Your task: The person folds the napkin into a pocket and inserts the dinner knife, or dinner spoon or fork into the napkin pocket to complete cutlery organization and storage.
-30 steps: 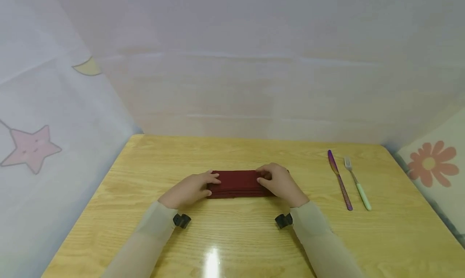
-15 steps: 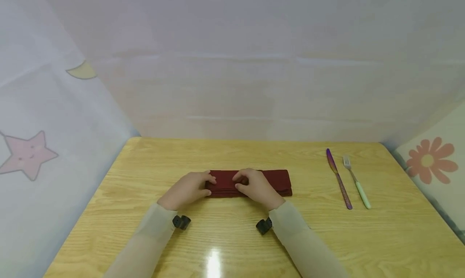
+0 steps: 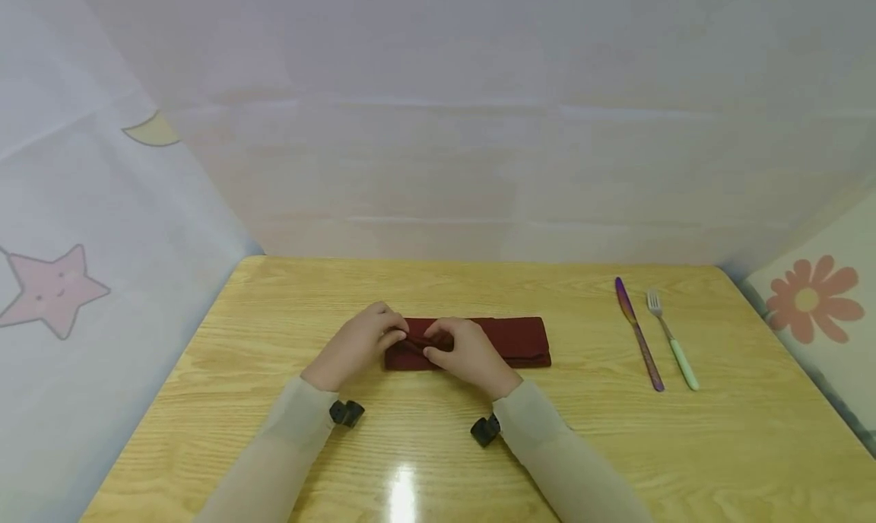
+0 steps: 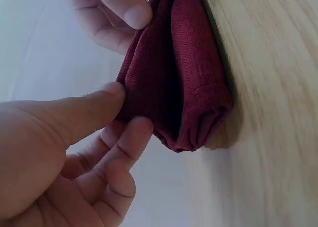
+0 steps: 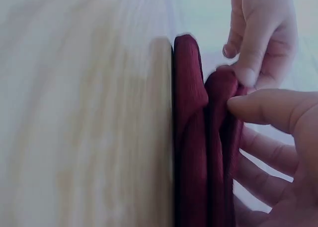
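Note:
A dark red cloth napkin [image 3: 518, 337], folded into a long flat strip, lies crosswise on the wooden table. At its left end my left hand [image 3: 357, 348] pinches the upper layers between thumb and fingers. Those layers stand raised off the lower fold, as the gap in the napkin [image 4: 198, 68] shows in the left wrist view. Near the strip's middle, my right hand [image 3: 469, 358] pinches the same raised part. In the right wrist view its thumb [image 5: 263, 108] presses one face of the cloth, with the other fingers behind. The right end of the napkin lies flat.
To the right on the table [image 3: 438, 454] lie a purple knife [image 3: 639, 337] and a fork [image 3: 674, 342] with a pale green handle, side by side. A pale printed cloth [image 3: 438, 128] hangs behind the table and at both sides.
My right hand has moved left from the napkin's right end to its middle. My left hand has shifted slightly and now pinches the left end, whose upper layers have lifted.

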Tool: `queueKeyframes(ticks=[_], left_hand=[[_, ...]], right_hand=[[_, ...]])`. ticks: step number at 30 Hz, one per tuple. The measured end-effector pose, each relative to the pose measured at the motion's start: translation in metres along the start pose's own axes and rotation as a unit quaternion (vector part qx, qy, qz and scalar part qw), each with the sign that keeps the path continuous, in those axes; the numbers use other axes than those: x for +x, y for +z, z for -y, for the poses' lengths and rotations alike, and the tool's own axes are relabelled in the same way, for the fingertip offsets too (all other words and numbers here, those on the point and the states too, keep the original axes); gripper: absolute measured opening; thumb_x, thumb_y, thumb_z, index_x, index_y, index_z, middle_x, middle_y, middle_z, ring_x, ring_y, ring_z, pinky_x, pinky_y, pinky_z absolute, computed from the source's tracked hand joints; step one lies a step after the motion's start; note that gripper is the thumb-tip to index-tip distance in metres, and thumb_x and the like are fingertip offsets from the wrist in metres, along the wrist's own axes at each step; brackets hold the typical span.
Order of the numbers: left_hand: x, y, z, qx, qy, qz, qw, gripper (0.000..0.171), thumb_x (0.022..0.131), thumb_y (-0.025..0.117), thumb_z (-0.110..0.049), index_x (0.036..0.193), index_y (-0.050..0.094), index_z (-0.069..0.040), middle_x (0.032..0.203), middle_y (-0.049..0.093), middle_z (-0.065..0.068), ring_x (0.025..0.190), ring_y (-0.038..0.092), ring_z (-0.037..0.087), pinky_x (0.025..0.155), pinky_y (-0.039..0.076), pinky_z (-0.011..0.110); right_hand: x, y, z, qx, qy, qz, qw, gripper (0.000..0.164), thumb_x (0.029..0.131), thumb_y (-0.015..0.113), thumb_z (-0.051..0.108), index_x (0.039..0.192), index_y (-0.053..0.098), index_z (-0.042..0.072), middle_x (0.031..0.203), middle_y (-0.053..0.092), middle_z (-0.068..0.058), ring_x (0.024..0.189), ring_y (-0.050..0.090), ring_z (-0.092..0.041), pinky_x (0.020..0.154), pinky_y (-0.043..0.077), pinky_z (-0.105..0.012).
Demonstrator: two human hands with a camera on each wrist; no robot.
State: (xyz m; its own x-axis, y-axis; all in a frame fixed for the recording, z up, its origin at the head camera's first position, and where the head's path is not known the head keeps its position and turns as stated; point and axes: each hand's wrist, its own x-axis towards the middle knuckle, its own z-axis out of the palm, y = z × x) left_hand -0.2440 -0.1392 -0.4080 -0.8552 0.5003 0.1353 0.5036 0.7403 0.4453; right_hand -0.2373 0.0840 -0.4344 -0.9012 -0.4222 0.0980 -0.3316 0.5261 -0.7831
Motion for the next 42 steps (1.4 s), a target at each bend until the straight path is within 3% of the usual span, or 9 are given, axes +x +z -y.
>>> queueKeyframes(ticks=[5,9,17,20,24,30,35,42], left_hand=[[0.003,-0.001,0.001,-0.05,-0.026,-0.004,0.9984,0.014,0.102,0.063,-0.019,0.109,0.074,-0.013,0.098,0.06,-0.001,0.084,0.056,0.012,0.076,0.051,0.034],[0.004,-0.002,0.001,-0.105,-0.046,-0.014,0.9933,0.015,0.103,0.062,-0.023,0.107,0.075,-0.016,0.098,0.061,-0.001,0.088,0.058,0.014,0.081,0.052,0.038],[0.003,-0.003,0.001,-0.238,-0.087,-0.022,0.9671,0.016,0.103,0.062,-0.016,0.114,0.072,-0.01,0.108,0.063,0.007,0.096,0.072,0.022,0.085,0.058,0.041],[0.004,-0.003,0.002,-0.2,-0.077,-0.026,0.9764,0.011,0.102,0.063,-0.011,0.111,0.069,-0.009,0.108,0.067,0.007,0.098,0.07,0.024,0.085,0.058,0.042],[0.004,0.001,0.007,-0.071,-0.037,0.011,0.9967,0.012,0.098,0.066,-0.004,0.108,0.071,-0.008,0.107,0.071,0.006,0.103,0.067,0.026,0.09,0.054,0.046],[0.0,0.007,0.012,0.038,0.026,0.088,0.9951,0.03,0.096,0.068,-0.003,0.125,0.071,-0.008,0.126,0.068,0.01,0.111,0.062,0.028,0.1,0.047,0.047],[-0.002,0.005,0.015,0.048,0.048,0.086,0.994,0.018,0.096,0.07,-0.007,0.112,0.074,-0.014,0.115,0.065,0.003,0.1,0.053,0.023,0.088,0.049,0.04],[-0.001,-0.004,0.025,0.017,0.127,0.033,0.9912,0.006,0.091,0.077,-0.014,0.096,0.079,-0.017,0.113,0.059,-0.004,0.11,0.051,0.02,0.094,0.05,0.039]], right_hand=[[0.001,0.002,0.002,0.017,0.012,0.008,1.0,0.025,0.093,0.077,0.02,0.116,0.069,0.016,0.106,0.068,0.004,0.095,0.063,-0.012,0.083,0.053,-0.034],[0.002,0.002,0.001,0.027,0.028,0.006,0.999,0.023,0.091,0.079,0.021,0.112,0.069,0.017,0.1,0.067,0.005,0.089,0.063,-0.011,0.079,0.053,-0.033],[0.005,0.007,0.0,0.009,0.027,-0.03,0.999,0.012,0.093,0.076,0.016,0.102,0.069,0.013,0.094,0.067,0.002,0.08,0.06,-0.012,0.071,0.052,-0.03],[0.006,0.008,-0.001,0.001,0.022,-0.044,0.999,0.005,0.097,0.07,0.013,0.102,0.068,0.012,0.089,0.066,0.001,0.077,0.059,-0.012,0.067,0.051,-0.03],[0.005,0.007,-0.002,0.011,0.034,-0.052,0.998,0.007,0.099,0.068,0.013,0.106,0.068,0.012,0.093,0.066,0.001,0.08,0.058,-0.013,0.069,0.051,-0.03],[0.004,0.007,-0.003,0.021,0.028,-0.054,0.998,0.018,0.101,0.065,0.016,0.119,0.069,0.012,0.103,0.068,0.001,0.084,0.06,-0.013,0.073,0.052,-0.032],[0.004,0.007,-0.003,0.025,0.023,-0.056,0.998,0.022,0.102,0.065,0.021,0.122,0.071,0.013,0.105,0.071,0.0,0.078,0.06,-0.012,0.066,0.051,-0.03],[0.003,0.009,-0.004,0.032,0.021,-0.048,0.998,0.019,0.097,0.071,0.021,0.113,0.079,0.015,0.115,0.073,-0.002,0.107,0.068,-0.02,0.091,0.056,-0.042]])
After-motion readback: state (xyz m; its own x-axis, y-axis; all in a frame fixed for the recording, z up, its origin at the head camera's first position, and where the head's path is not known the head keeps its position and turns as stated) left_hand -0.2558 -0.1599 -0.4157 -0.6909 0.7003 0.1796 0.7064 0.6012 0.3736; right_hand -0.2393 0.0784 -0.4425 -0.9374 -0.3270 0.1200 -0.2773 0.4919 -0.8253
